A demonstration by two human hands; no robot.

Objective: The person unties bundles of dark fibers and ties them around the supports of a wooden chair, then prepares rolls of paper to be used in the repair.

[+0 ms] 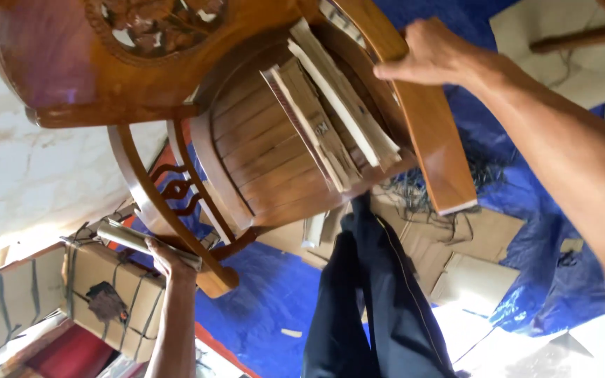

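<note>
Wooden chair [260, 133] fills the upper middle of the frame, tipped over w/ its slatted seat facing the camera and the carved backrest [155, 24] at top left. Folded cardboard strips [330, 112] lie across the seat, running upper left to lower right.

Right hand [425, 52], top centre-right: fingers curled and clamped over the edge of the right armrest [432, 133], a flat plank whose long axis runs from under the hand down toward mid-right of frame. So the plank lies below and away from the fingers, grip at its upper end.

Left hand [166, 257], lower left: closed round a rolled, pale tube-like thing [134, 239] (can't tell what exactly), pressed against the curved left arm [152, 203] of the chair near its lower end. That curved piece runs upward from the hand.

Both hands touch the chair, one per side; neither is nearer.

Dark trouser leg [372, 301] bottom centre, blue tarp [267, 301] under it, cardboard sheets [456, 245] at mid-right, strapped carton [117, 297] at lower left.
</note>
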